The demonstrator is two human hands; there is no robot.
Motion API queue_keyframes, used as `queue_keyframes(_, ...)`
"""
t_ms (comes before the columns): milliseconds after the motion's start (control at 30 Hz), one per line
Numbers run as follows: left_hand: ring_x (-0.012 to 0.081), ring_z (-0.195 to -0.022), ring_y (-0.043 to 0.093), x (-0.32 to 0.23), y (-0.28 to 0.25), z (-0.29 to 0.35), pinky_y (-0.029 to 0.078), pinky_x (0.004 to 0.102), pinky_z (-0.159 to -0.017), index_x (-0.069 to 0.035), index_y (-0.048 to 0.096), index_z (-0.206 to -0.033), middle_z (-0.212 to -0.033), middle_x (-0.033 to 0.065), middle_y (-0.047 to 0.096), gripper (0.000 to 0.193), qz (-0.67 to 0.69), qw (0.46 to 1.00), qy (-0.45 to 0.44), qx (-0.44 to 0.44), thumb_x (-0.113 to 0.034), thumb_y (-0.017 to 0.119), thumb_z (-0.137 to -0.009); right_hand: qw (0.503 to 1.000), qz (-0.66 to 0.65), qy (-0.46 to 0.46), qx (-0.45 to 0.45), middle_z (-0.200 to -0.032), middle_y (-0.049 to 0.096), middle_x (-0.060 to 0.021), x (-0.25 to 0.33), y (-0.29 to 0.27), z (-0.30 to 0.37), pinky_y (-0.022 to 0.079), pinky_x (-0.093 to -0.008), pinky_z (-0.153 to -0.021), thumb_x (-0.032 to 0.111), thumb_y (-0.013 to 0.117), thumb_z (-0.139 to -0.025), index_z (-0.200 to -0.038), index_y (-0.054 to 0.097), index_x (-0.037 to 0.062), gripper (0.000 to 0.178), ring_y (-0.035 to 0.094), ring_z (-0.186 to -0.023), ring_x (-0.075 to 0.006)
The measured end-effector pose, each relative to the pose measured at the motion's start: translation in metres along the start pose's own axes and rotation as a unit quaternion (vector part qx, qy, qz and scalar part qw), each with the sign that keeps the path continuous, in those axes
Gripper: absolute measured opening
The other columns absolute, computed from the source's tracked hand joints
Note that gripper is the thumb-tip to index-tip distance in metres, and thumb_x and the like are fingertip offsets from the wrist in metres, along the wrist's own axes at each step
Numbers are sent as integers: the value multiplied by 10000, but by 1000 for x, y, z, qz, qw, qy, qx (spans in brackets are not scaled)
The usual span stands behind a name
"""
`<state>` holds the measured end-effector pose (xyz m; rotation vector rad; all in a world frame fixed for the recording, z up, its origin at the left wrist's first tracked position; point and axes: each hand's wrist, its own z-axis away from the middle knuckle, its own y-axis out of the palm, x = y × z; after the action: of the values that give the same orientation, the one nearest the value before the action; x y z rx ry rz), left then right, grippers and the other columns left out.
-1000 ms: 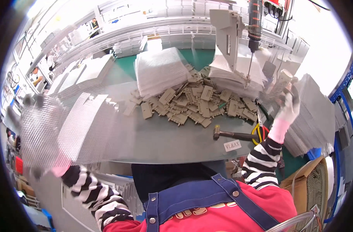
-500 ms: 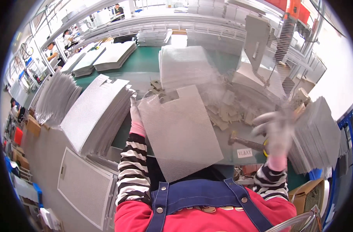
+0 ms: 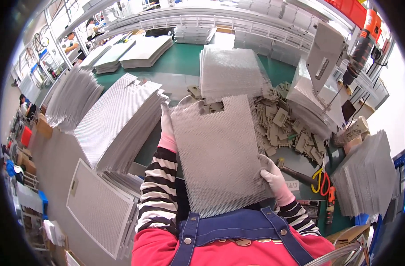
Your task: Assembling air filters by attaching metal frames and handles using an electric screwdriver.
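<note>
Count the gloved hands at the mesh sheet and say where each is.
2: the left hand is at the upper-left corner of the mesh sheet, and the right hand is at its right edge. No other shows there, though the sheet could hide one.

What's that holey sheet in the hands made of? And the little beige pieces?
The holey sheet looks like thin, silvery metal mesh, softly shiny: a fine grid covers it. The beige pieces are probably hard plastic: matte, evenly coloured, with notched, moulded-looking shapes.
</note>
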<state>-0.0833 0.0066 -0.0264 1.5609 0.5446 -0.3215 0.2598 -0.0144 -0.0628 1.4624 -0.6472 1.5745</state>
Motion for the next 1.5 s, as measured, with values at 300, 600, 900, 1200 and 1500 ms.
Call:
queue_keyframes(300,338,-985,550,-7,10,-11,463,473,-869,-18,480,-1168,-1147,220,538,839,-64,994,36,-78,-750,421,-763,895,402,-102,-161,-736,608,-116,-1,17,-2,474,-355,-605,168,588,-789,-1423,165,47,772,567,-595,-266)
queue_keyframes(600,327,-897,543,17,-62,1,478,439,-790,-70,387,-1283,-1103,218,538,896,6,998,16,-53,-786,385,-743,692,611,-323,-208,-1213,527,-177,130,-6,-198,364,-436,-956,392,570,-808,-1293,433,59,604,482,-1145,-303)
queue_keyframes(900,326,-963,529,29,-56,5,454,444,-854,-71,346,-1328,-1170,232,513,900,17,997,-39,-62,-781,298,-777,726,558,-230,-330,-1178,510,-177,150,15,-260,446,-325,-819,267,747,-703,-1402,262,124,863,571,-995,-301)
queue_keyframes(1200,351,-1039,518,31,-76,-3,439,461,-899,-67,312,-1365,-1246,242,479,945,31,997,-39,-53,-794,301,-761,987,-97,-127,22,-1059,598,-80,162,-4,-173,515,-318,-755,86,511,-877,-1273,430,24,409,603,-905,-178)
queue_keyframes(1500,366,-1069,504,36,-68,-10,425,474,-917,-65,317,-1363,-1265,248,463,936,10,999,-25,-43,-787,299,-768,996,19,49,71,-1243,484,-88,15,-5,-9,358,-272,-983,41,514,-817,-1334,356,-24,545,473,-1124,-169)
